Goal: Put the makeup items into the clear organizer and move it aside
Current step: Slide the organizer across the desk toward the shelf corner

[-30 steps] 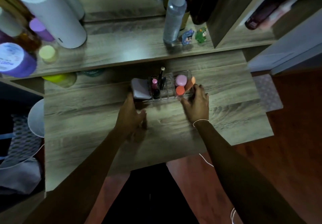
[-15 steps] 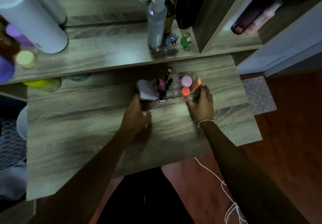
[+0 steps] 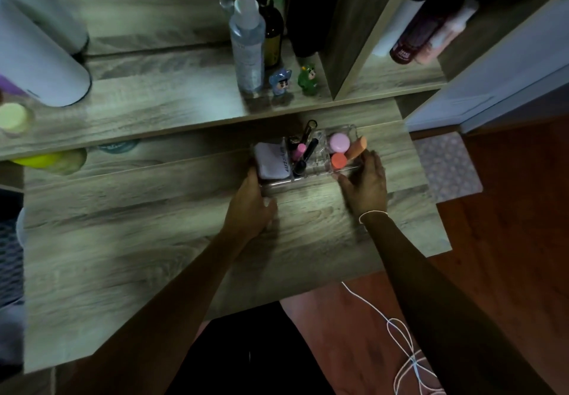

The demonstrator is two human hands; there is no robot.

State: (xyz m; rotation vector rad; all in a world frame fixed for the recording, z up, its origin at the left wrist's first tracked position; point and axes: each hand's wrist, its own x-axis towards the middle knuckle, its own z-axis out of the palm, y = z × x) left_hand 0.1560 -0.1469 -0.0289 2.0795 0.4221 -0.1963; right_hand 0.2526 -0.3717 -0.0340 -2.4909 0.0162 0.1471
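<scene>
**Both hands on filled organizer, far side of desk**

Organizer (image 3: 311, 165) sits on the desk (image 3: 154, 240), near its far edge, just below the shelf (image 3: 154, 108). Clear walls; hard to trace its inner dividers in the dim light.

Contents, left to right: white compact (image 3: 272, 160) leaning at the left end; pink-capped tube (image 3: 298, 150) and dark tubes (image 3: 308, 148) standing upright in the middle; pink sponge (image 3: 339, 143), orange sponge (image 3: 338, 160) and a peach sponge (image 3: 357, 148) at the right end.

Left hand (image 3: 251, 207): fingers curled against the organizer's left near corner, thumb on the desk side. Touching; a full grasp cannot be confirmed.

Right hand (image 3: 365, 187): fingers partly spread, wrapped along the right end, tips by the peach sponge. White string around the wrist.

On the shelf above: spray bottle (image 3: 248, 44), blue figurine (image 3: 279, 82), green figurine (image 3: 308, 77).
</scene>
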